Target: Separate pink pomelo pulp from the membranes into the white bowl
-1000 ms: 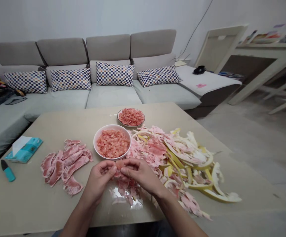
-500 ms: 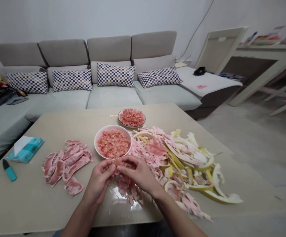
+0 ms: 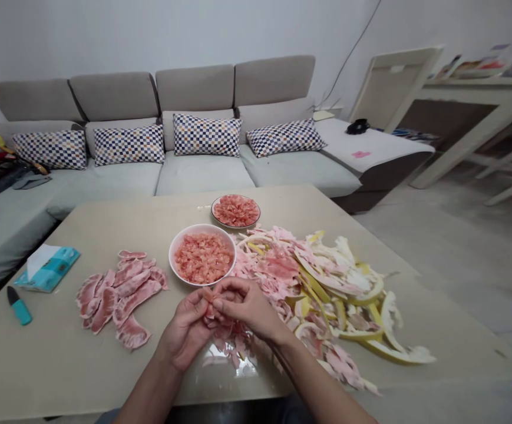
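Between my two hands is a small piece of pink pomelo flesh (image 3: 210, 295), pinched at the fingertips just in front of the white bowl. My left hand (image 3: 190, 327) holds it from the left, palm turned partly up. From the right, my right hand (image 3: 249, 307) pinches the same piece with thumb and forefinger. The white bowl (image 3: 172, 266) is filled with peeled pomelo pulp (image 3: 203, 258). Pink membrane scraps (image 3: 233, 344) lie on the table beneath my hands. Left of them is a pile of pomelo segments (image 3: 125, 291), still in their skins.
A dark-rimmed plate (image 3: 214, 217) of pulp stands behind the bowl. Yellow and white pomelo peels (image 3: 348, 300) heap up on the right. A blue tissue pack (image 3: 49, 268) and a teal-handled knife (image 3: 19, 306) lie at left. A grey sofa (image 3: 202, 176) stands beyond the table (image 3: 83, 386).
My left hand has opened slightly and turned its palm further up. The fingertips of both hands have shifted a little around the pomelo piece. Bowl, plate and peels stay put.
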